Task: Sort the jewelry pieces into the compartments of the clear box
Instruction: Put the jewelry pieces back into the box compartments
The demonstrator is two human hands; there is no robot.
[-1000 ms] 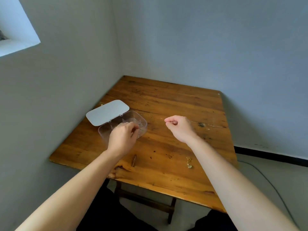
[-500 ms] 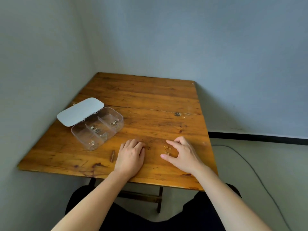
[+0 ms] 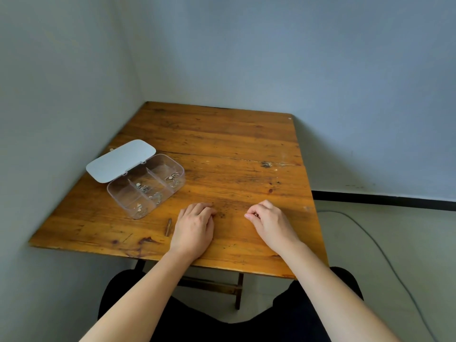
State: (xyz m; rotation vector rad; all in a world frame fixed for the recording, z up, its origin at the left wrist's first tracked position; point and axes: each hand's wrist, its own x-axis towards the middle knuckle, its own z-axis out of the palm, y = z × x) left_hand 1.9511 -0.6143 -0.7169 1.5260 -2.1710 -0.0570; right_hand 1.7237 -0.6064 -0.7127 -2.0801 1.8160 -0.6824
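Observation:
The clear box [image 3: 119, 191] stands on the left part of the wooden table [image 3: 222, 144], its white lid [image 3: 121, 160] folded open behind it. It has three compartments, and small silvery jewelry pieces [image 3: 146, 188] lie in each of them. My left hand [image 3: 195, 227] rests palm down on the table to the right of the box, holding nothing. My right hand [image 3: 267, 222] is curled just above the table near the front edge. Its fingertips are pinched together on a small gold jewelry piece [image 3: 255, 214] that barely shows.
A short brown stick-like mark [image 3: 168, 227] lies just left of my left hand. Walls close off the table's left and far sides. A grey cable [image 3: 370, 240] runs over the floor on the right. My dark-clothed lap is below the front edge.
My left hand left the box and came down flat near the front edge. My right hand dropped onto the gold pieces and closed on them. The loose gold pieces no longer show on the table.

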